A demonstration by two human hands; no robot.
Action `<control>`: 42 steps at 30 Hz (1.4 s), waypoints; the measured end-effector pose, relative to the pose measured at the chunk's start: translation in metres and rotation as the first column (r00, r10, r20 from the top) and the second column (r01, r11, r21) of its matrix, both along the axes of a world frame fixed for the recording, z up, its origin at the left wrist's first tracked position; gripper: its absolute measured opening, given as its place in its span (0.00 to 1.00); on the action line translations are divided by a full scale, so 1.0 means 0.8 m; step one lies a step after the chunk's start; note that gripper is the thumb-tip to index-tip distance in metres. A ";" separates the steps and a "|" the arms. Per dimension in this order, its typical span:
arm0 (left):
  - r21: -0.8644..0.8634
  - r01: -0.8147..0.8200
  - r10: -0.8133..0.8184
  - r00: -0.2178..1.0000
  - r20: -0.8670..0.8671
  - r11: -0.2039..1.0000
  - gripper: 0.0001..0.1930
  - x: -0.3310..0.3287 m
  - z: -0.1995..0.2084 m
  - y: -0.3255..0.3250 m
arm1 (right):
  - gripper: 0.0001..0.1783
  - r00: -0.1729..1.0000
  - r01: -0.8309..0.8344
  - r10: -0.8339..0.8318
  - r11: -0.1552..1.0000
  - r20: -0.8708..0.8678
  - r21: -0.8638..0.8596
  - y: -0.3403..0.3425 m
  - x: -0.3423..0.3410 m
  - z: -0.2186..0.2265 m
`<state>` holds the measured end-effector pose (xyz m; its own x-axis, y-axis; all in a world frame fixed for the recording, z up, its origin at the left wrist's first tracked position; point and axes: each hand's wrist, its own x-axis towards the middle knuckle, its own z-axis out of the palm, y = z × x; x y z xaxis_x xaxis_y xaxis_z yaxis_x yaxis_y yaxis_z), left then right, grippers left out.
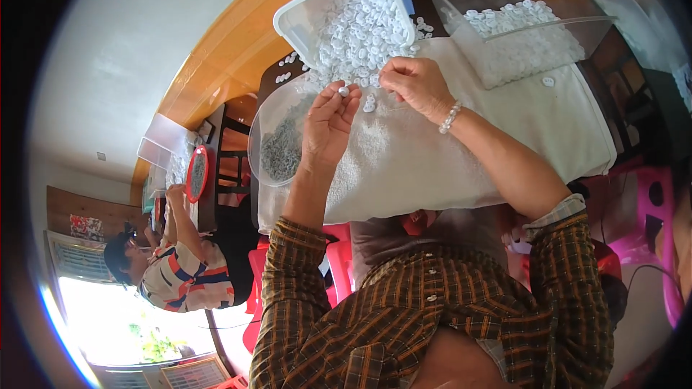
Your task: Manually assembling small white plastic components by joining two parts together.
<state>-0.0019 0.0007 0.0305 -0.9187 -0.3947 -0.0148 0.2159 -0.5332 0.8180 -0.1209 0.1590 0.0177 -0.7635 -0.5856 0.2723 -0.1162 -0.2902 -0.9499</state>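
My left hand (328,126) is turned palm up and pinches a small white plastic piece (344,91) at its fingertips. Just to the right, my right hand (419,86) has its thumb and fingers pressed together; whatever sits between them is too small to make out. Both hands are above a pale towel (425,176), close in front of a tipped white bin (290,20) that spills a heap of similar white pieces (364,29). One small white piece (370,104) lies on the towel between the hands. A clear round tray (254,145) of small grey metal parts (282,150) is beside my left wrist.
At the right stands a clear box (461,43) partly filled with white pieces (533,47). A single piece (548,81) lies near it. On the left a co-worker (187,266) works by a red tray (191,191). A pink stool (652,223) is at the right.
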 end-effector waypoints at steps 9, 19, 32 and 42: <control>-0.055 0.085 -0.083 0.996 0.043 0.995 0.13 0.012 -0.010 -0.002 | 0.07 0.989 -0.086 0.075 0.993 0.124 0.080 0.008 0.012 0.018; 0.003 0.205 -0.205 0.978 0.031 0.979 0.13 0.015 -0.035 -0.014 | 0.04 0.993 -0.076 0.093 0.977 -0.077 0.200 0.004 0.032 0.020; 0.009 0.291 -0.291 0.956 0.029 0.957 0.12 0.011 -0.021 0.002 | 0.01 0.818 0.165 -0.064 0.978 -0.572 0.127 0.002 0.033 0.019; 0.077 0.308 -0.306 0.951 -0.038 0.948 0.10 0.012 -0.025 -0.002 | 0.03 0.690 0.229 -0.123 0.972 -0.713 0.054 0.005 0.038 0.025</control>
